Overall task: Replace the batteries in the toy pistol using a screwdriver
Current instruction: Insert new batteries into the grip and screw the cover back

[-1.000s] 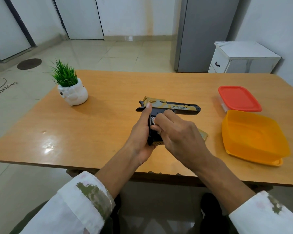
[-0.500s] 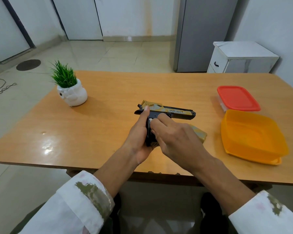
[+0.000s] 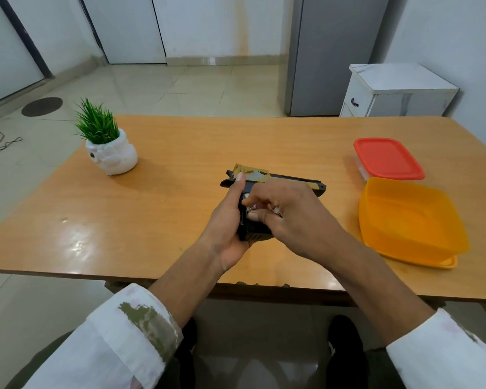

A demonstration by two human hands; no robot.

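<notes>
Fingers [image 3: 254, 204] of the right hand [image 3: 298, 220] pinch at small silver parts in the open grip of the toy pistol [image 3: 264, 192].

Left hand [image 3: 227, 223] closes around the black grip from the left, thumb up on the rear end. The pistol is at the middle of the worktop [image 3: 166, 209]; right of it stand an orange container [image 3: 410, 220] and a red-lidded box [image 3: 387, 158], far left a potted plant [image 3: 107, 144].

We see a black toy pistol [image 3: 275, 179] with tan camouflage on an orange-brown table [image 3: 180, 153]. At right sit a red lid [image 3: 387, 158] and an orange container [image 3: 413, 220]; upper left, green grass in a white pot [image 3: 112, 155].
</notes>
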